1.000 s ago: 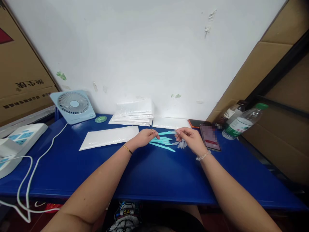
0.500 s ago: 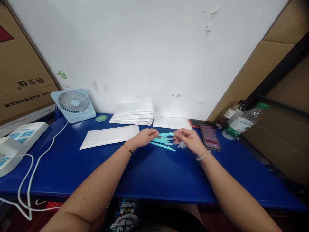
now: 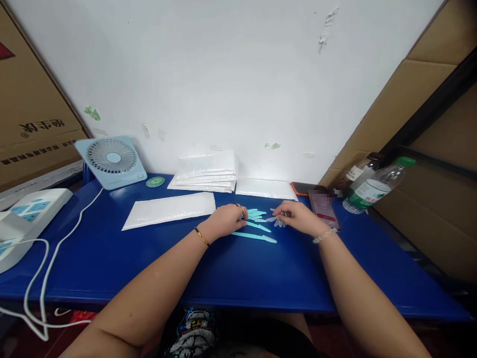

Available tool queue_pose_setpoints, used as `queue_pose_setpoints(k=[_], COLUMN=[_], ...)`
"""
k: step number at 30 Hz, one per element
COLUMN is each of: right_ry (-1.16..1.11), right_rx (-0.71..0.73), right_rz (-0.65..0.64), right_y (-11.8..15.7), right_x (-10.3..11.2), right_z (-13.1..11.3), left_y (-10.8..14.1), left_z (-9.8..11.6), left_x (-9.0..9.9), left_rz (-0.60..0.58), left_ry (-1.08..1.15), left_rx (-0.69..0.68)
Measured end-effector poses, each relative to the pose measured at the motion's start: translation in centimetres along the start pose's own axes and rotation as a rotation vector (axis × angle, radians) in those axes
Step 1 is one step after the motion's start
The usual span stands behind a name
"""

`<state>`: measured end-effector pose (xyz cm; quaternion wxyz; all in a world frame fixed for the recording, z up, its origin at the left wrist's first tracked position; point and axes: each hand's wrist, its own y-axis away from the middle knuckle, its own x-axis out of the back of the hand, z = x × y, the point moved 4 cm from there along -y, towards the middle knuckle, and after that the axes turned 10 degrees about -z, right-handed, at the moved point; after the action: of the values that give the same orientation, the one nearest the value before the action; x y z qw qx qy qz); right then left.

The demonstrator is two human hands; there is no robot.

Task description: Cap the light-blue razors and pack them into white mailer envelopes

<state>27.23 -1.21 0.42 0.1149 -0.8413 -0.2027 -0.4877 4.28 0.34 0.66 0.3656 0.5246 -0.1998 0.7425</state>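
Note:
Several thin turquoise sticks (image 3: pixel 257 215) lie fanned out on the blue table, and one longer stick (image 3: pixel 261 237) lies apart on the near side. My left hand (image 3: pixel 231 220) is over their left ends, its fingers closed on a turquoise stick. A small group of clear plastic pieces (image 3: pixel 278 223) lies just right of the sticks. Over these pieces is my right hand (image 3: pixel 292 215), with thumb and fingertips pinched together at a clear piece.
Behind are a stack of white envelopes (image 3: pixel 204 174) and a white packet (image 3: pixel 266 189). A single envelope (image 3: pixel 169 210), a fan (image 3: pixel 112 159) and a power strip (image 3: pixel 37 211) with cables are left. Phone (image 3: pixel 323 209) and bottles (image 3: pixel 368 191) stand or lie right.
One turquoise stick that was held between both hands now lies on the near side of the others. My hands have moved apart, the right one to the clear pieces.

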Motion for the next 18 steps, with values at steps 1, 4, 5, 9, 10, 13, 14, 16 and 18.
queue_pose_setpoints(k=[1,4,5,9,10,13,14,16,18], right_ry=[0.024,0.079,0.089,0.052,0.01,-0.16,-0.205,-0.255,-0.27], right_rx=[0.002,0.006,0.003,-0.017,-0.029,-0.052,-0.046,-0.025,-0.011], right_rz=[-0.014,-0.036,-0.037,-0.021,-0.015,-0.01,-0.013,-0.009,0.0], right_y=[-0.2,-0.8,-0.9,-0.8,-0.7,-0.2,0.0,0.2,0.3], right_x=[-0.3,-1.2,-1.3,-1.2,-1.0,-0.4,-0.2,0.1,0.2], right_z=[-0.1,-0.3,-0.4,-0.5,-0.5,-0.5,-0.6,-0.9,-1.1], left_y=[-0.1,-0.5,-0.5,-0.6,-0.6,-0.6,-0.6,-0.6,-0.6], left_z=[-0.1,-0.1,-0.1,-0.2,-0.4,-0.9,-1.2,-1.6,-1.9], left_x=[-0.1,-0.4,-0.5,-0.6,-0.5,0.0,0.2,0.4,0.5], left_rz=[0.022,0.017,0.01,0.014,0.019,0.052,0.067,0.084,0.083], left_ry=[-0.034,-0.084,-0.084,-0.028,0.0,0.07,0.083,0.104,0.121], left_rx=[0.004,0.02,0.026,0.045,0.045,0.053,0.064,0.085,0.091])
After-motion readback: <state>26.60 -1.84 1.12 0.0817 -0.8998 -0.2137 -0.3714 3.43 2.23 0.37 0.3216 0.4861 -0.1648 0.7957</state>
